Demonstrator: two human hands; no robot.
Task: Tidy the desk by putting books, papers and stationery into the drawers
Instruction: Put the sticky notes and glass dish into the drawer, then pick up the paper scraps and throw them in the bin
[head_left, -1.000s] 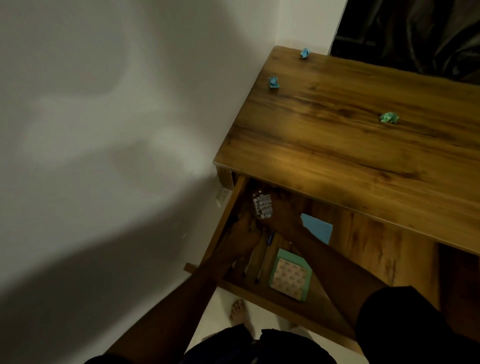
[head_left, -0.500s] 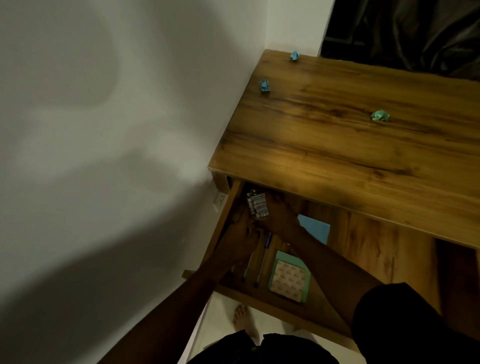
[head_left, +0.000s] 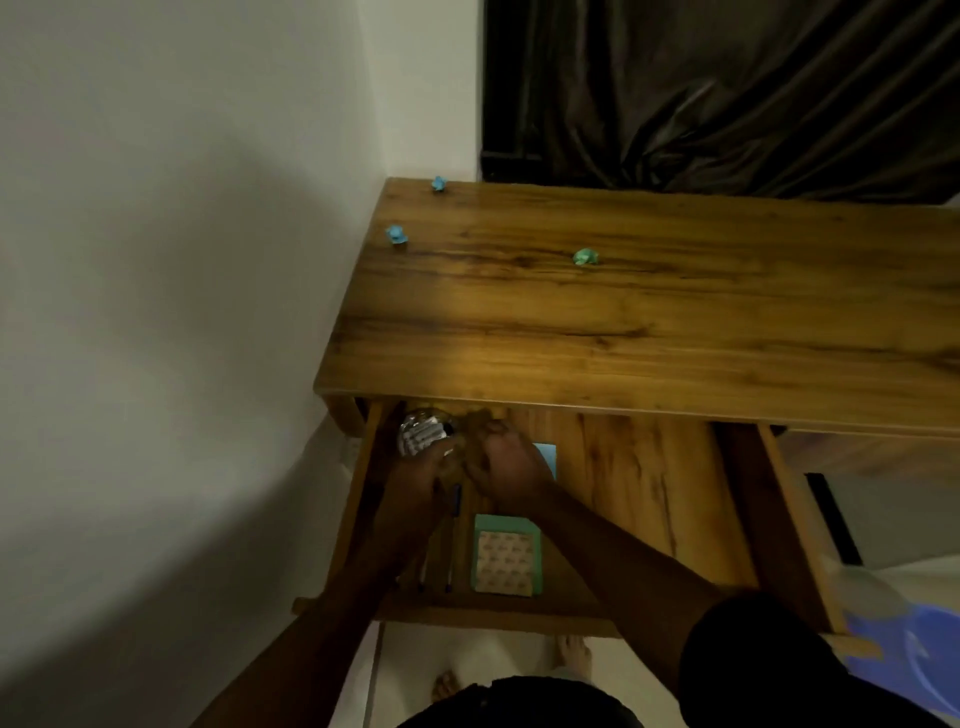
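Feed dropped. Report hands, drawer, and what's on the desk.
Left hand, right hand deep in open drawer, at shiny packet; grip unclear. Three crumpled paper balls on desktop. Nothing visible blocking.

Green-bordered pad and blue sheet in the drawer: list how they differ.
The green-bordered pad lies at the front of the drawer; the blue sheet lies farther back, partly hidden by the right hand. The pad has a beige patterned middle; the blue sheet is plain. Both lie flat inside the drawer.
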